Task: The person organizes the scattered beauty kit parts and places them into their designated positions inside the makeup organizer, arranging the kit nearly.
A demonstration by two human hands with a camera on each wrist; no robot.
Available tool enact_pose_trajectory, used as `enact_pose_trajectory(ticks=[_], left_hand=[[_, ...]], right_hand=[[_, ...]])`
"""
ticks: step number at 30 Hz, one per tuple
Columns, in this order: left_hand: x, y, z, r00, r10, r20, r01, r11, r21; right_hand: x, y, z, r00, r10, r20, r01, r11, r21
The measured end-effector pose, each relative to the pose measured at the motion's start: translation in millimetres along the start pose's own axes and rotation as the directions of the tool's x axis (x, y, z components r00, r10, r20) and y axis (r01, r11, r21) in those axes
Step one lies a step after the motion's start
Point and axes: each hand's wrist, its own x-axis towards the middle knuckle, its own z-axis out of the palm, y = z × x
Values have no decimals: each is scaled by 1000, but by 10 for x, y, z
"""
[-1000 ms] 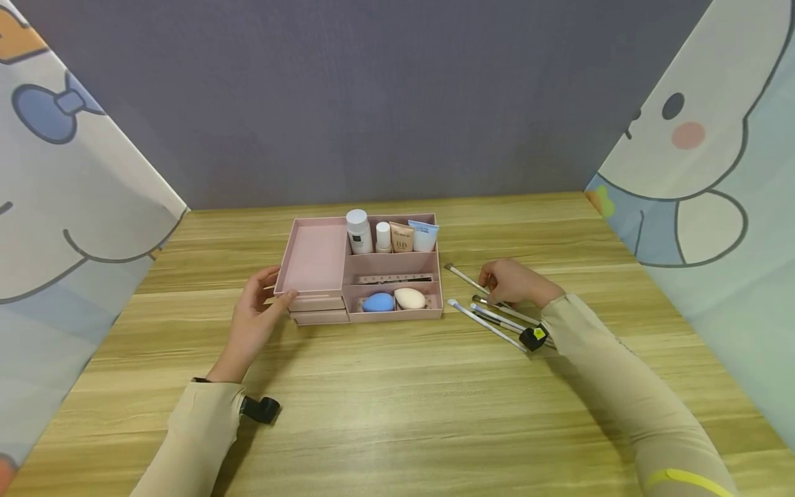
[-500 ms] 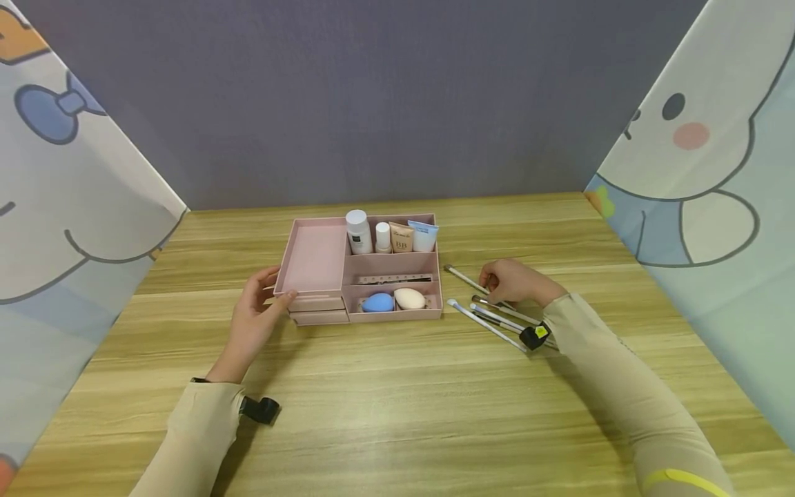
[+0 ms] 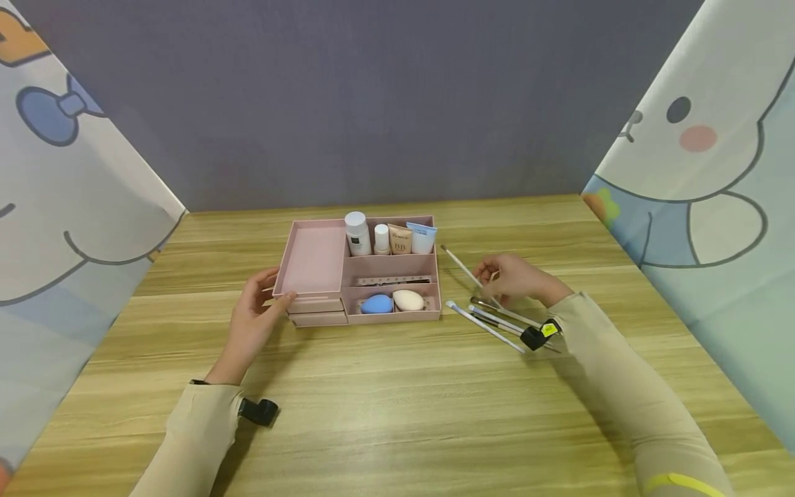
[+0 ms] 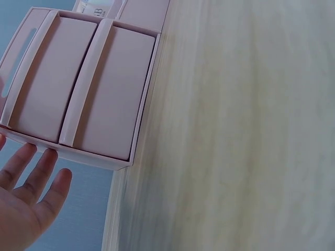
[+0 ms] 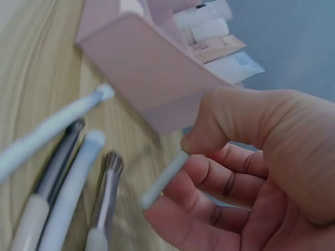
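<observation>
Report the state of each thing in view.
Organizer drawers: both closed
Tall white bottle: capped, upright
Small bottle: capped, upright
BB tube: crimped end up
Blue tube: crimped end up
Blue makeup sponge: lying
Cream makeup sponge: lying
Makeup brush: pinched in right grip
Other brushes: lying loose

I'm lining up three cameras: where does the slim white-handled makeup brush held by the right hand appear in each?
Head: right of centre, the slim white-handled makeup brush slants up and left from the right hand.
Left wrist: not in the picture.
Right wrist: just below centre, the brush pinched in the fingers.
Shared landmark: the pink compartmented box, in all three views.
</observation>
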Motion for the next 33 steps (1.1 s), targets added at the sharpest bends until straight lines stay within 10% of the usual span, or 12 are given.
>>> enact_pose_trajectory(ticks=[20,33], left_hand=[[0,5,-1,1000,7,-3,-7,1000,-2],[2,8,9,1000,-4,-4,4,1000,-2]], right_hand=[[-6,-256,103,996,-80,-33,86,950,301],[123,-508,331,990,-116,-75,138,848,512]])
